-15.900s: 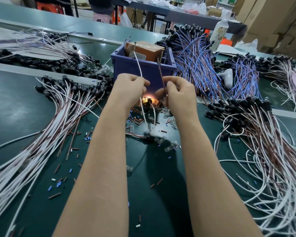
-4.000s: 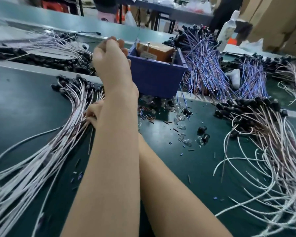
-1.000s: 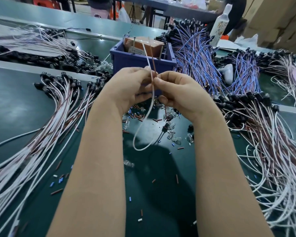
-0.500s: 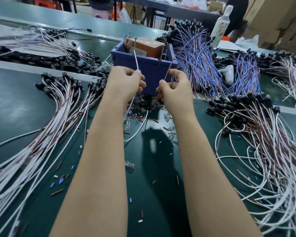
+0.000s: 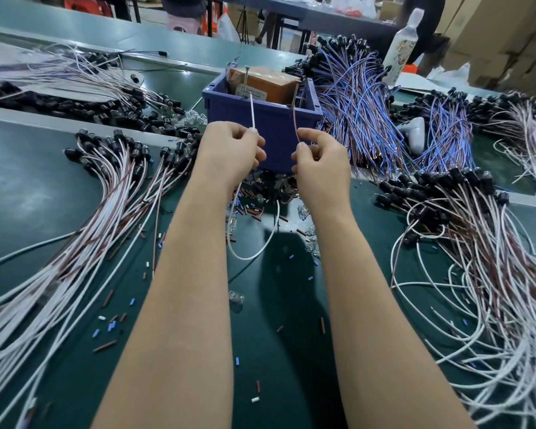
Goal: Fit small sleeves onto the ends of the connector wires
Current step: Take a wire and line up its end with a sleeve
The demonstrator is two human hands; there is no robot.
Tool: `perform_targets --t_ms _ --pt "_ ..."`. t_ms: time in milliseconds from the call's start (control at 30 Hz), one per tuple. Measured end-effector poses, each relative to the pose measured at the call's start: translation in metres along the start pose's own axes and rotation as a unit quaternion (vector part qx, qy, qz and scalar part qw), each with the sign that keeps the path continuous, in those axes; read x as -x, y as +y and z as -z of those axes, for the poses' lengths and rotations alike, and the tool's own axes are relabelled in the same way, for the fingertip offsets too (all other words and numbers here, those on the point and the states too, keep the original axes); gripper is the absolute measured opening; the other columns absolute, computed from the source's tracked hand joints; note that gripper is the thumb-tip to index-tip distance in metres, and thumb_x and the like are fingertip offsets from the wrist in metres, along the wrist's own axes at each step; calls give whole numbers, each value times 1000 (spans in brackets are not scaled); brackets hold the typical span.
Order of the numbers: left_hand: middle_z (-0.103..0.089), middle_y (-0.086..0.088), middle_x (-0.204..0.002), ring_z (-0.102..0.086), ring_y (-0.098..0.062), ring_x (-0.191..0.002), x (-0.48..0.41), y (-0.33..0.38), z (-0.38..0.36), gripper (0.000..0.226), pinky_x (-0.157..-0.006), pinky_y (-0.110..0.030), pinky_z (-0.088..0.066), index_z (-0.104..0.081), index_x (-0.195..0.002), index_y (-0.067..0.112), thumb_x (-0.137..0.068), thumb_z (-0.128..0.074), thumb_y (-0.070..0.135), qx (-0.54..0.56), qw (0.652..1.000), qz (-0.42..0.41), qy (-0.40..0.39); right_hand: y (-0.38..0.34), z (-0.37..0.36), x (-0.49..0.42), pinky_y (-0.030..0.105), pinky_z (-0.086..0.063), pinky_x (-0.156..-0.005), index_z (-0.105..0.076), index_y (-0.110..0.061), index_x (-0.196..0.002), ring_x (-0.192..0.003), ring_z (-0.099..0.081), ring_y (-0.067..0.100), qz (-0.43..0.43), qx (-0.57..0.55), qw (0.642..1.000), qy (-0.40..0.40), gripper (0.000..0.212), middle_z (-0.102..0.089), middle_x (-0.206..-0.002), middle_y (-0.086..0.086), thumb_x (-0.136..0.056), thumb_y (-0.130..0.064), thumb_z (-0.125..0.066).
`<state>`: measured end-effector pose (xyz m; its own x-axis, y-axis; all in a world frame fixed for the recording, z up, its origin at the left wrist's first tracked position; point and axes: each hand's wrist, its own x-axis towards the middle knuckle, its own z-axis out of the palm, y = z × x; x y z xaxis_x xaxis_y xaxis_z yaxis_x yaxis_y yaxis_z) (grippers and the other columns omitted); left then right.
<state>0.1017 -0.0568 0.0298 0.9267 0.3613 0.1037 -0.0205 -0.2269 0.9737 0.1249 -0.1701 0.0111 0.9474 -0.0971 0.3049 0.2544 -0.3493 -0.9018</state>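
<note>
Far to the left, a bundle of white and brown wires with black connectors fans across the green surface. Beside it the left hand is raised, its thumb and forefinger pinching a white wire whose end stands upright above the fingers; the wire's slack loops down to the surface between the forearms. Loose sleeves, brown and blue, lie scattered under and around both hands. Behind the hands stands a blue bin holding a brown box. The right hand, just apart from the left, pinches a brown wire, also end up. Whether either end carries a sleeve is too small to tell. Farther right lie blue and brown wires, then a pile of white and brown wires.
</note>
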Motion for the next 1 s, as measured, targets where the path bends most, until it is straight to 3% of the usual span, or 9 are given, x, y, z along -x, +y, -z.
perform_targets --t_ms 233,467,633,767,1000 --pt "-56 6 -57 -44 4 -37 -1 1 1 30 -44 -8 -36 -59 -72 16 -98 -43 16 9 1000 -8 29 1 1 -1 35 -51 -81 -60 -13 -116 -76 -58 17 5 -6 1000 -4 26 -62 -83 2 -95 -8 -46" --pt "-56 6 -55 -45 5 -36 -1 7 4 31 -44 -6 -36 -58 -70 17 -98 -43 15 6 997 -49 55 3 3 -1 20 -46 -65 -60 -14 -117 -66 -54 11 2 -9 1000 -7 27 -58 -75 -6 -96 -9 -45" --pt "-57 4 -57 -46 5 -36 -2 0 0 31 -46 -6 -39 -58 -71 15 -98 -43 14 -6 999 -22 41 1 3 -1 27 -50 -73 -61 -13 -119 -71 -56 13 3 -9 1000 -9 28 -59 -78 -4 -96 -8 -46" --pt "-57 4 -58 -45 5 -35 -2 -3 -4 28 -47 -6 -40 -61 -77 11 -98 -44 14 -6 999 -11 32 0 3 -1 37 -51 -88 -61 -11 -119 -83 -57 16 -1 -14 1000 -12 29 -61 -92 2 -95 -7 -46" --pt "-57 6 -59 -46 0 -47 -3 -5 -4 26 -47 -13 -36 -64 -84 9 -98 -44 16 -14 1000 -5 24 2 3 0 37 -52 -89 -61 -12 -120 -84 -57 16 -2 -11 1000 -15 30 -62 -94 2 -95 -7 -46"
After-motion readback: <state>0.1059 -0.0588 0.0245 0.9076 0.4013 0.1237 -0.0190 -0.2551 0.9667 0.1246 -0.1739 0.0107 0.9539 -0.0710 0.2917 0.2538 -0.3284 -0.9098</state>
